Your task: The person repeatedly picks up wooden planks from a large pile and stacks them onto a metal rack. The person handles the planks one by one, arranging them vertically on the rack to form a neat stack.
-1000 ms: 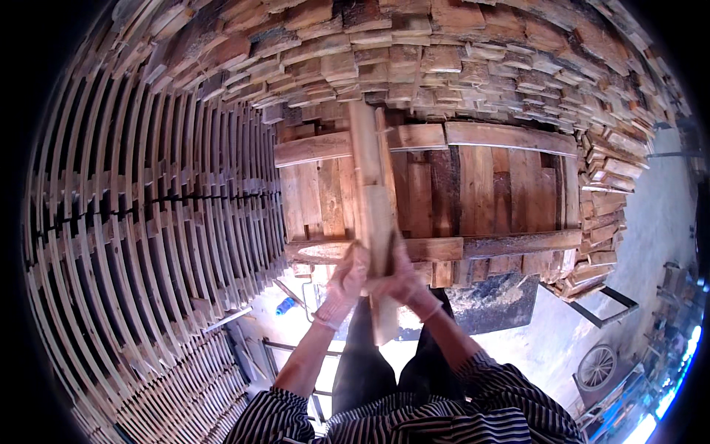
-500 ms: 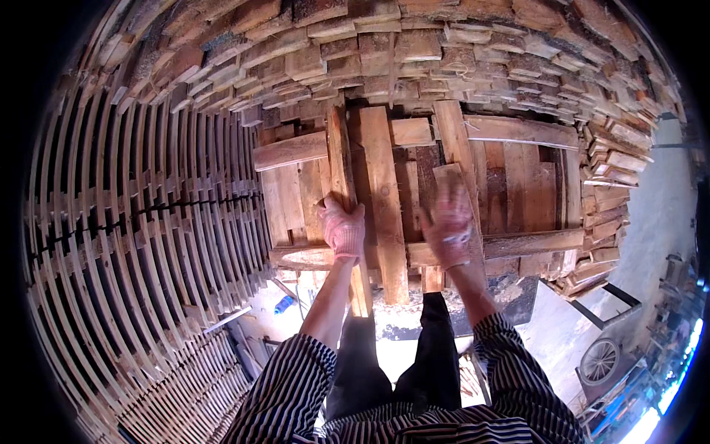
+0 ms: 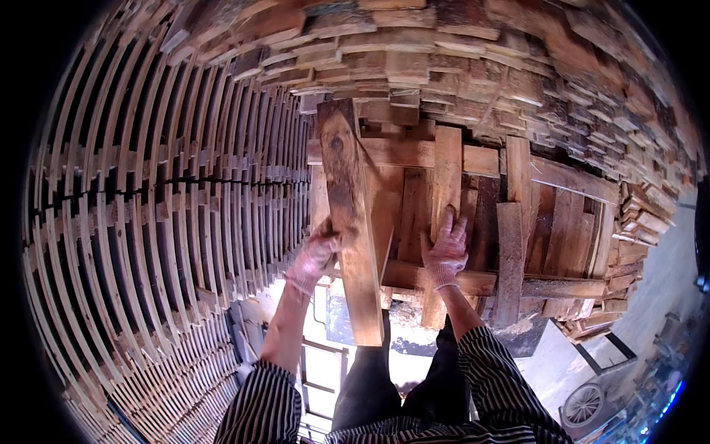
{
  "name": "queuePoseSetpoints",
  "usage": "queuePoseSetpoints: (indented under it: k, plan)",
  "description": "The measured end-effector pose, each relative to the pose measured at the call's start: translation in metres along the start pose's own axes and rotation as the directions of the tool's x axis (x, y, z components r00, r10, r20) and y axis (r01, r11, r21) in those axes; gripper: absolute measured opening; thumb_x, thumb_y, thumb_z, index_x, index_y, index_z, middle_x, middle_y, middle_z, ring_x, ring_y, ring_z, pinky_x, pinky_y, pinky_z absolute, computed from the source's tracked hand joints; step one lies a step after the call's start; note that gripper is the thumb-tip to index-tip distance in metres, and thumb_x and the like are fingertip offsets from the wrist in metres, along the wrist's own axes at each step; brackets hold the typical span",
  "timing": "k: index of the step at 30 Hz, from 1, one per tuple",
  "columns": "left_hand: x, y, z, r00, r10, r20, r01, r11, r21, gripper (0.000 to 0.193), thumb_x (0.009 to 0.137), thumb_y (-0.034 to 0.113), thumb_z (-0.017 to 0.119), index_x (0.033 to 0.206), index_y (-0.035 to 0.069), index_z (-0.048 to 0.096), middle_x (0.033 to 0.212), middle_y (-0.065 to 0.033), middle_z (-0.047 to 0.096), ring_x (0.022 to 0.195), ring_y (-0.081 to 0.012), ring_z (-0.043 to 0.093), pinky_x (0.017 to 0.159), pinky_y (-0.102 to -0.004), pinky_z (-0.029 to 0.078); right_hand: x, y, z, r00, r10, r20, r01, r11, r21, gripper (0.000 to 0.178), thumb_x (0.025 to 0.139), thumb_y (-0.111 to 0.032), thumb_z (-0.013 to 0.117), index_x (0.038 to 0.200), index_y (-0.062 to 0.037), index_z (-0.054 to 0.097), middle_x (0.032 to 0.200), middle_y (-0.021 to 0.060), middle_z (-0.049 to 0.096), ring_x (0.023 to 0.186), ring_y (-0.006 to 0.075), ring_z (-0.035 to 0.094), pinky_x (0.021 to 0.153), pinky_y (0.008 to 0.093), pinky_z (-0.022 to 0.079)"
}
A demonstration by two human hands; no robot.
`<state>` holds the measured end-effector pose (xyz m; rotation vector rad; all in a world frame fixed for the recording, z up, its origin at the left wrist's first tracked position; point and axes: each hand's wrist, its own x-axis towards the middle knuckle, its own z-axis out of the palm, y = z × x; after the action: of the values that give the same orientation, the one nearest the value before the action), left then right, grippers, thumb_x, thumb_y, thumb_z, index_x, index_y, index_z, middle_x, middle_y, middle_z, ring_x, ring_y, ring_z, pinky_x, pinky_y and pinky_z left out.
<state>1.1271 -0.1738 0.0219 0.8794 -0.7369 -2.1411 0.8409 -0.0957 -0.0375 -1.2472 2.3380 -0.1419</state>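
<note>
A long wooden board (image 3: 347, 214) with dark stains and a knot is raised and tilted over the left end of the plank layer. My left hand (image 3: 314, 255), in a pinkish work glove, grips its left edge; part of the fingers goes out of sight behind it. My right hand (image 3: 446, 253), gloved alike, lies with fingers outstretched on a lighter plank (image 3: 447, 177) that spans two cross pieces. To the right of that hand, a short plank (image 3: 509, 259) and a narrow plank (image 3: 519, 166) lie partly overlapping.
Cross pieces (image 3: 569, 180) run left to right under the planks. Stacked boards (image 3: 414, 66) rise along the far side. Tall rows of spaced slats (image 3: 148, 244) stand at the left. A spoked wheel (image 3: 584, 404) and a dark metal frame (image 3: 606, 354) are at the lower right.
The left board has been lifted off the cross pieces and tilted by my left hand. My right hand has moved from the right-hand planks onto the middle plank. The view has shifted left.
</note>
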Motion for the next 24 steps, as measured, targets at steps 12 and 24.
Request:
queuePoseSetpoints:
  k: [12,24]
  plan:
    - [0.052,0.009,-0.119,0.827,-0.026,-0.562,0.219,0.935,0.279,0.097,0.087,0.037,0.089,0.160,0.001,0.038,0.139,-0.0135,0.066,0.133,-0.0265,0.062,0.111,-0.0329,0.050,0.003,0.007,0.032,0.979,-0.066,-0.195,0.047,0.994,-0.098,0.100,0.088,-0.052,0.073,0.170,-0.0275,0.021,0.171,0.0233,0.028,0.146,0.0401,0.047,0.102,0.0627,0.052]
    - [0.057,0.020,-0.088,0.658,0.251,-0.710,0.651,0.287,0.703,0.087,0.077,0.033,0.088,0.147,0.003,0.045,0.130,-0.0251,0.070,0.120,-0.0412,0.069,0.103,-0.0465,0.055,0.002,0.003,0.028,0.979,-0.043,-0.201,0.029,0.997,-0.073,0.097,0.088,-0.049,0.075,0.168,-0.0283,0.025,0.168,0.0230,0.033,0.145,0.0421,0.048,0.098,0.0633,0.054]
